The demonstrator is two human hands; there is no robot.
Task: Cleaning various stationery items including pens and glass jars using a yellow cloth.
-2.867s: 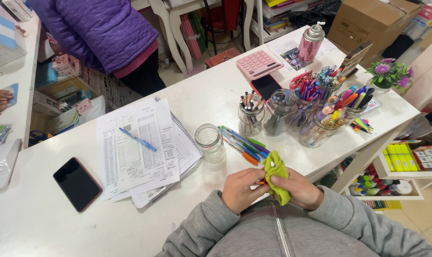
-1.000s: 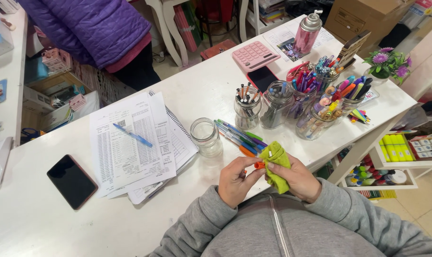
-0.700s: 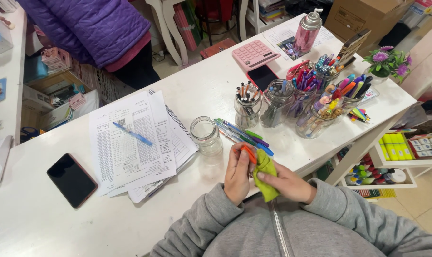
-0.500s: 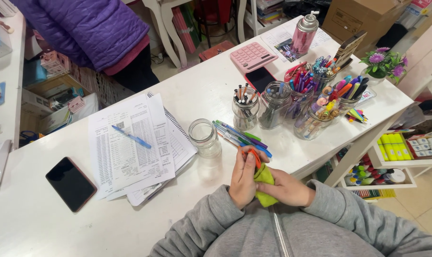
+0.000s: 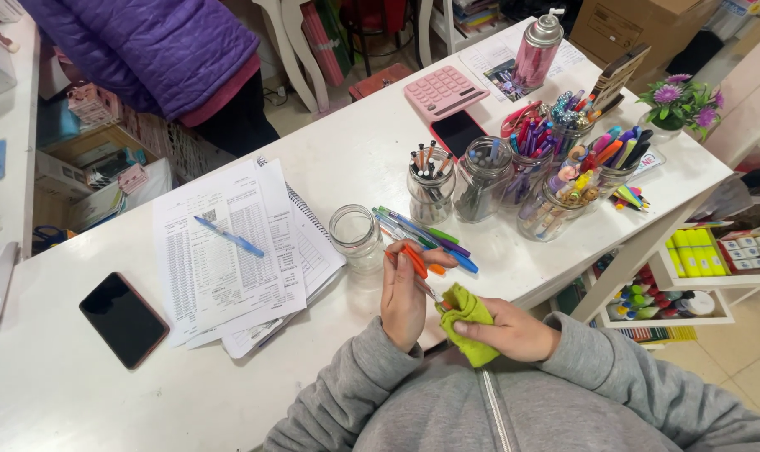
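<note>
left hand (image 5: 405, 297): fingers closed around an orange pen (image 5: 415, 263), held upright over the white table (image 5: 62, 393) edge.
right hand (image 5: 510, 328): fingers pinch a yellow-green cloth (image 5: 466, 321) against the pen's lower end.
behind the hands: loose pens (image 5: 422, 234), empty glass jar (image 5: 355, 237), jars of pens (image 5: 430, 184).
left of jar: printed sheets (image 5: 221, 259), black phone (image 5: 123, 319).

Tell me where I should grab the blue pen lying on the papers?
Take the blue pen around its middle, coming straight down from above with finger and thumb on its long sides. It lies flat and slanted on the printed sheets, with nothing touching it, so the whole barrel is free. The left hand is nearer to it, though it already holds an orange pen.
</note>
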